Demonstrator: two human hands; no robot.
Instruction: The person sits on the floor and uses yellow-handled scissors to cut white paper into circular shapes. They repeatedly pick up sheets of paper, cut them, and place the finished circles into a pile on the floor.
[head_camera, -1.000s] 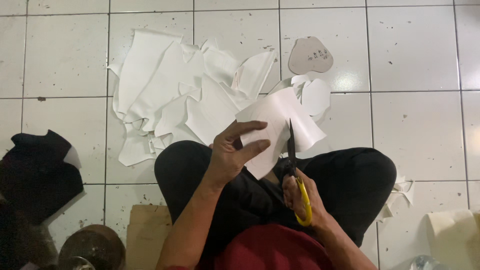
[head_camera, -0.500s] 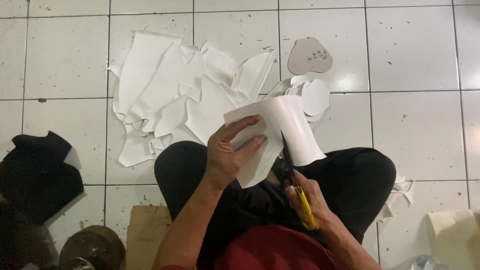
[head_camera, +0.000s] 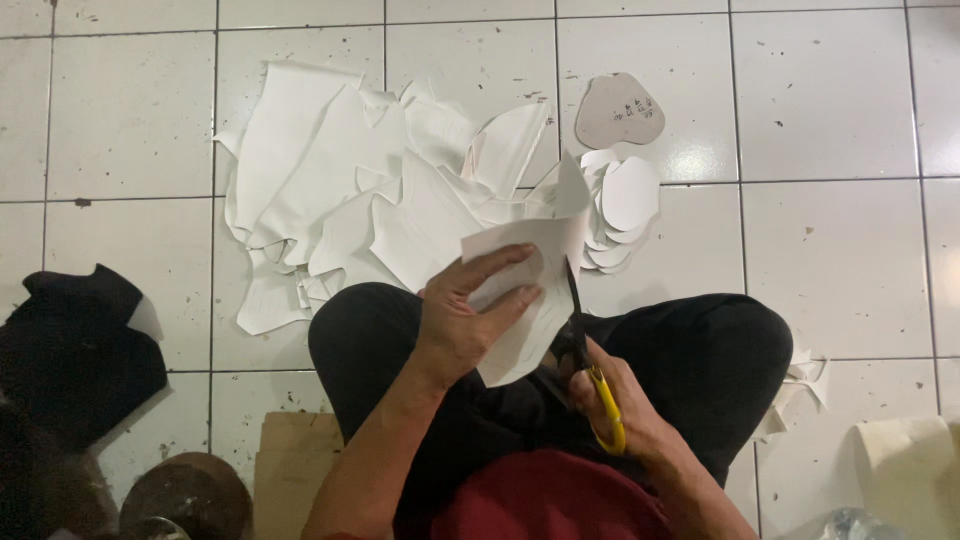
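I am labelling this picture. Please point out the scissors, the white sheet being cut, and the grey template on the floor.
scissors (head_camera: 606, 410), head view, on the yellow handle.
white sheet (head_camera: 520, 340), head view, on its lower half below the fingers.
grey template (head_camera: 619, 111), head view, on its middle.

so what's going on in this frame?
A person sits cross-legged on a white tiled floor, cutting a white sheet. The left hand holds the sheet up; the right hand works yellow-handled scissors along its right edge. A heap of white offcuts lies ahead, with a stack of rounded cut pieces and a grey template beside it.
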